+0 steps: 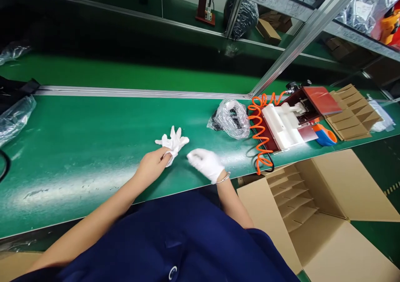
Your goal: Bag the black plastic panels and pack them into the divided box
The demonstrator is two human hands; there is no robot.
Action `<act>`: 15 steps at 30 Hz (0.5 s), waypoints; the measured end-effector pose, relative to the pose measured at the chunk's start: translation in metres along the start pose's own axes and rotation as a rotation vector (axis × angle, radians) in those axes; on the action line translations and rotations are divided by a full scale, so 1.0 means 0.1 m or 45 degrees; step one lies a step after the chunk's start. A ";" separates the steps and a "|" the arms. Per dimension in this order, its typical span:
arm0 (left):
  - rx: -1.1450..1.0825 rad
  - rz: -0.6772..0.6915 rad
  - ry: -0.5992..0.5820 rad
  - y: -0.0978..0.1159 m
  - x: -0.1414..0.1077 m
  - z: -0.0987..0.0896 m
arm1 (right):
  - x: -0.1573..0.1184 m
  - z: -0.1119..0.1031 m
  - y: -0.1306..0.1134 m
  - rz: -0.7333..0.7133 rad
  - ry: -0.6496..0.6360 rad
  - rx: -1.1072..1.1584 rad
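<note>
A white cotton glove (173,142) lies with its fingers spread on the green tabletop. My bare left hand (153,164) pinches its cuff between thumb and fingers. To the right, my right hand (206,163) wears a matching white glove, with a metal bracelet (223,178) at the wrist. Its fingers are drawn together and curled, a short gap away from the loose glove, and nothing shows in them. Past the right hand, a clear plastic bag (233,119) with dark items inside rests on the table.
A fixture with white blocks (283,125) stands at the right behind a coiled orange air hose (258,134). Nearby are an orange-and-blue tape roll (325,134) and a cardboard divider (354,111). Below the table edge sits an open carton (337,248). A metal post (287,52) rises behind.
</note>
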State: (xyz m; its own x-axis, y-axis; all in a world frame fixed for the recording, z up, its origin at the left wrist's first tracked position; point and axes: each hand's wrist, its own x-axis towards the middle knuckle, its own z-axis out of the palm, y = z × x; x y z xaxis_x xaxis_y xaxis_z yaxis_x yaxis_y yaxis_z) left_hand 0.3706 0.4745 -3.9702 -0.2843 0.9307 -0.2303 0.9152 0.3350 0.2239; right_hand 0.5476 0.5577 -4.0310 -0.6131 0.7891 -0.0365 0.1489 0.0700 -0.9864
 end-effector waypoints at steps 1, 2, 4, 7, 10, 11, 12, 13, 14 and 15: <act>-0.075 0.012 0.001 0.01 0.02 -0.04 | 0.00 0.11 -0.03 -0.025 -0.058 -0.178; -0.138 0.040 -0.015 0.02 0.03 -0.07 | 0.00 0.20 -0.06 -0.040 -0.087 -0.318; -0.256 0.080 -0.056 0.04 0.03 -0.13 | 0.04 0.29 -0.10 -0.037 -0.032 -0.473; -0.365 0.003 0.043 0.06 -0.04 -0.22 | 0.11 0.24 -0.13 -0.020 0.177 -0.511; -0.317 0.077 0.231 0.08 -0.20 -0.25 | 0.13 0.16 -0.15 -0.044 0.260 -0.449; -0.288 0.159 0.251 0.10 -0.25 -0.24 | 0.12 0.16 -0.17 -0.072 0.260 -0.432; -0.263 0.236 0.242 0.12 -0.29 -0.23 | 0.10 0.18 -0.20 -0.102 0.260 -0.429; -0.235 0.277 0.213 0.13 -0.31 -0.21 | 0.07 0.22 -0.23 -0.136 0.268 -0.442; -0.210 0.266 0.176 0.15 -0.31 -0.19 | 0.04 0.26 -0.27 -0.172 0.281 -0.474; -0.210 0.210 0.140 0.16 -0.29 -0.17 | 0.00 0.31 -0.31 -0.214 0.289 -0.521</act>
State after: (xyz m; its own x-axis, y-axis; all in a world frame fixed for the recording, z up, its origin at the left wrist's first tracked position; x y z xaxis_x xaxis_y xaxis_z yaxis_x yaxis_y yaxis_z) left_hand 0.3883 0.4554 -3.9439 -0.1728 0.9821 -0.0755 0.8955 0.1885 0.4032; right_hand 0.5193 0.5371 -4.0056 -0.4771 0.8562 0.1980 0.3826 0.4052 -0.8303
